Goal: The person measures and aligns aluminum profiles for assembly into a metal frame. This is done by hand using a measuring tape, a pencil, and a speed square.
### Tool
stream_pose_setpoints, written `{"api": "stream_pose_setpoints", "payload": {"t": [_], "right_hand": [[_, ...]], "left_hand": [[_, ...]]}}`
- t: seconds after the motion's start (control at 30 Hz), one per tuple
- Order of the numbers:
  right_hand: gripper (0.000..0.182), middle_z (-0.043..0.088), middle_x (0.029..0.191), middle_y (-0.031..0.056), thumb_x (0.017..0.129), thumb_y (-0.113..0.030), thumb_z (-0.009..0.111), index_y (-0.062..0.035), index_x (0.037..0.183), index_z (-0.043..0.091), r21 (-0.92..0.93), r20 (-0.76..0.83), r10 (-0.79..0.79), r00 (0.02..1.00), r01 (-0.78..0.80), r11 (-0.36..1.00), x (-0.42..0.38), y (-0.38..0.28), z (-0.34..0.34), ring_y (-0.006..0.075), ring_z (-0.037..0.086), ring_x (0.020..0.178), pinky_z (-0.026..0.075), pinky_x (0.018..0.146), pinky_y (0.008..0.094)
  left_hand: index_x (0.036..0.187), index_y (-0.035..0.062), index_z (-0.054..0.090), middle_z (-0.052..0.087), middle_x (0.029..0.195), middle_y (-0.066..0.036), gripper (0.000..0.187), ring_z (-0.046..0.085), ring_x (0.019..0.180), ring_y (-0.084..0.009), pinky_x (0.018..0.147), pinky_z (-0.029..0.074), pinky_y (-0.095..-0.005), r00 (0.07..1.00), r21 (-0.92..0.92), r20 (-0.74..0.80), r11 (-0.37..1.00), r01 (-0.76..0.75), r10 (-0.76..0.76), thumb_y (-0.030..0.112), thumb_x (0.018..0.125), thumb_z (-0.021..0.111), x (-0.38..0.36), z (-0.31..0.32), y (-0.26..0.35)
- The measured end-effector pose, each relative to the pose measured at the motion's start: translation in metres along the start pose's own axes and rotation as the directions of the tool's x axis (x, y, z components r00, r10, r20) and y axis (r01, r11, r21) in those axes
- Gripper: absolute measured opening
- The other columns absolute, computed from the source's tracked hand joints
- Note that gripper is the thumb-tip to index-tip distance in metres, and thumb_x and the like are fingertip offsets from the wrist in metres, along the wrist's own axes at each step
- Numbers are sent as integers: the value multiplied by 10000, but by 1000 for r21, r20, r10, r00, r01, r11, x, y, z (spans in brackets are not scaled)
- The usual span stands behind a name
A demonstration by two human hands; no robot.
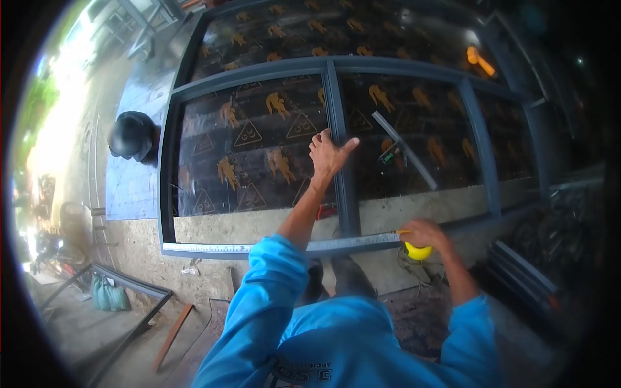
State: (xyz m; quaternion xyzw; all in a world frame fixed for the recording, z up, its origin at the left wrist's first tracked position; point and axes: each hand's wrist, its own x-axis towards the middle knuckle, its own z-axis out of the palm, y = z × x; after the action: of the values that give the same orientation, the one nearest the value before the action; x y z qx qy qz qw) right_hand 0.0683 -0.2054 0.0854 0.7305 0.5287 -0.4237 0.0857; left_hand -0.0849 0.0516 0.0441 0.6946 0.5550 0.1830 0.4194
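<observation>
A dark grey metal frame (259, 71) with crossbars lies over a black sheet (252, 155) printed with orange figures. Along the frame's near bar runs an extended measuring tape blade (213, 248). My right hand (424, 234) is closed around the yellow tape case (418, 251) at the blade's right part, with a thin yellow-orange pencil (400, 231) between the fingers. My left hand (330, 155) is at the middle crossbar (344, 174), fingers spread, with nothing held in it.
A metal bar (406, 152) lies on the sheet beside a small green tool (388, 157). An orange object (480, 61) is at the upper right. A dark helmet-like object (132, 136) is left of the frame. Green bag (108, 294) and metal profiles (524, 271) are below.
</observation>
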Motion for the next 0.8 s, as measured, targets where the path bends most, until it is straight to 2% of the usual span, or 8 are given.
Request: {"api": "stream_pose_setpoints", "payload": {"t": [0.03,0.1,0.2,0.23,0.43,0.53,0.6,0.8], "right_hand": [[310,661,904,173,779,-305,575,-119,998,692,7,6,1,1000,-1,1000,-3,-5,-2,342,635,828,491,756,404],[294,660,908,168,799,-297,571,-121,1001,693,6,27,5,1000,-6,1000,-3,-7,-8,334,631,820,481,752,396],[297,662,918,164,801,-293,575,-127,1019,691,7,37,-17,999,17,1000,-9,-4,-6,329,634,837,481,764,391],[297,662,922,164,801,-292,579,-126,1020,690,20,26,-19,999,19,1000,-9,-4,-8,328,634,845,481,768,392],[298,665,913,163,794,-299,592,-117,1008,692,81,33,-62,998,59,995,-4,9,-1,335,633,833,486,765,398],[293,666,879,165,792,-296,592,-104,990,694,80,-85,-161,983,168,983,-3,10,-2,334,634,805,487,741,400],[320,672,927,167,764,-272,615,-70,999,691,87,56,-81,995,76,993,-3,6,-5,313,653,843,500,776,361],[310,669,967,158,772,-268,613,-88,1013,693,96,99,-53,994,43,994,0,7,-5,307,647,872,492,790,353]], "left_hand": [[1294,-32,408,385,1321,-263,917,325,1256,-431,1037,278,-483,1000,-8,-20,1000,-13,12,572,670,703,12,6,3],[1356,12,342,281,1414,-252,841,193,1331,-441,1084,144,-535,994,69,-97,996,-49,55,415,707,692,32,27,-6],[1397,55,293,204,1473,-211,795,106,1367,-432,1092,79,-551,996,234,-58,971,-59,75,300,731,652,49,63,-29],[1396,50,290,222,1470,-196,767,125,1364,-429,1090,99,-560,992,165,-104,985,-56,74,165,708,609,48,68,-29],[1355,-7,334,269,1435,-229,755,176,1350,-419,1082,142,-564,986,105,-154,993,-49,65,122,661,603,57,65,-38],[1343,-10,354,288,1426,-226,742,201,1340,-417,1068,187,-569,984,143,-166,989,-39,63,130,659,605,62,59,-40],[1338,-4,373,275,1434,-224,733,182,1347,-418,1077,155,-571,992,149,-121,989,-24,42,150,661,609,62,58,-43],[1347,12,377,245,1457,-198,747,133,1363,-419,1090,85,-576,993,233,-119,972,-1,29,177,661,620,53,47,-41]]}}
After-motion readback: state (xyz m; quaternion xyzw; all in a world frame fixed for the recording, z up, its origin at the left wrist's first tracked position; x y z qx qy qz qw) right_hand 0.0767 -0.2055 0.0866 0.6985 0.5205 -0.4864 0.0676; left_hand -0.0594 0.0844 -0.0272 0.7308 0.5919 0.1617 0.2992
